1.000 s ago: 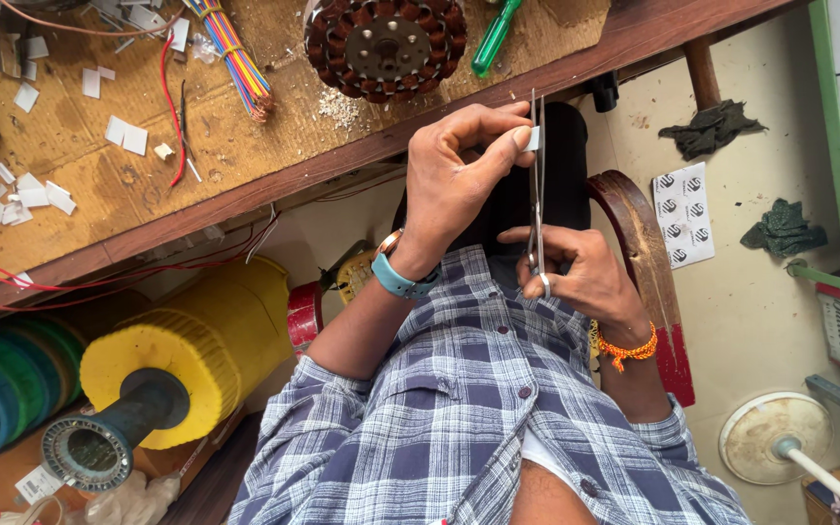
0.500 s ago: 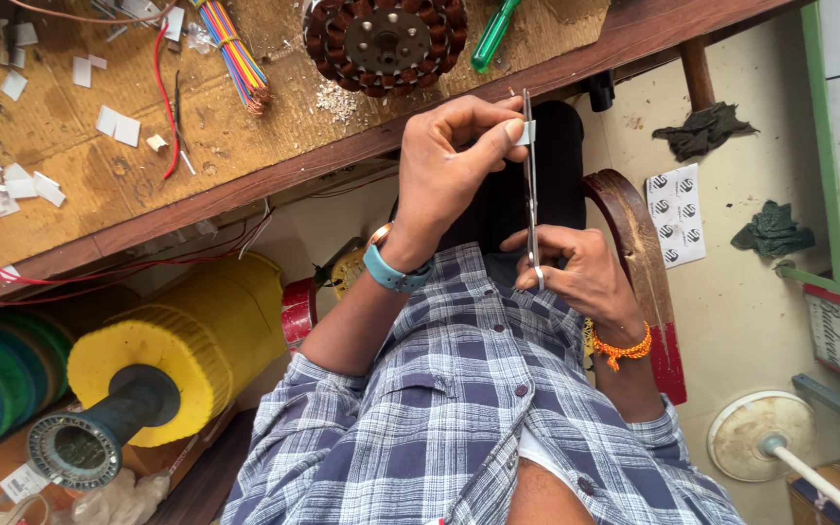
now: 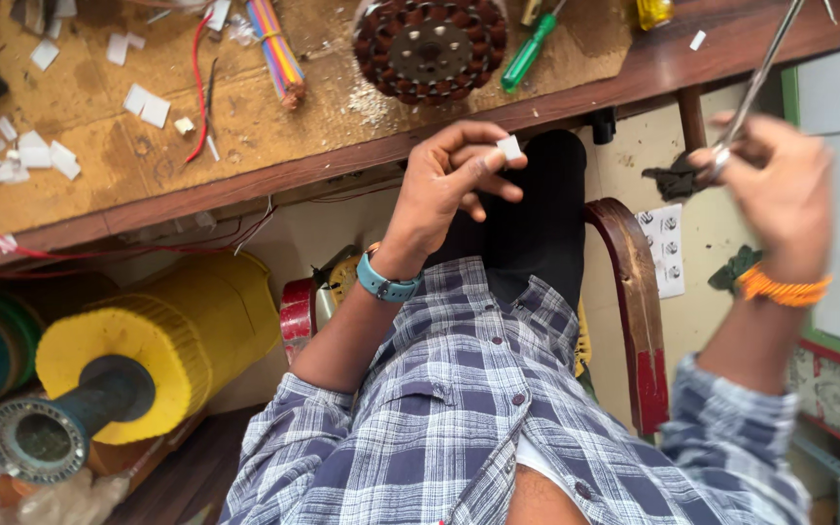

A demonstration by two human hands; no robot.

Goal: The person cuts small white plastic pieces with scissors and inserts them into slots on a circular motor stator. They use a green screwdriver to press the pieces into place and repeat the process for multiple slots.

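Two hands are up in front of you, well apart. Your left hand (image 3: 454, 180) hovers just below the front edge of the workbench (image 3: 274, 165), fingers curled, thumb and forefinger pinched on a small white paper piece (image 3: 509, 148); a teal watch (image 3: 386, 284) sits on that wrist. Your right hand (image 3: 780, 190) is raised near the right end of the bench, closed around the grip of long thin scissors (image 3: 765, 73) whose blades slant up past the bench edge; an orange thread band (image 3: 780, 289) circles the wrist.

Half a second ago both hands met over your lap, the blades upright between them at the paper. Now the right hand has swung out to the right with the scissors, and the left has kept the paper.

On the bench, a copper-wound stator (image 3: 430, 47) lies near the front edge, a green screwdriver (image 3: 527, 60) just right of it, a bundle of coloured sleeves (image 3: 277, 53) to its left, and white paper scraps (image 3: 31, 160) scattered toward the left end. Below the bench stands a yellow wire spool (image 3: 138, 355); a curved wooden chair arm (image 3: 634, 301) rises beside your checked shirt.
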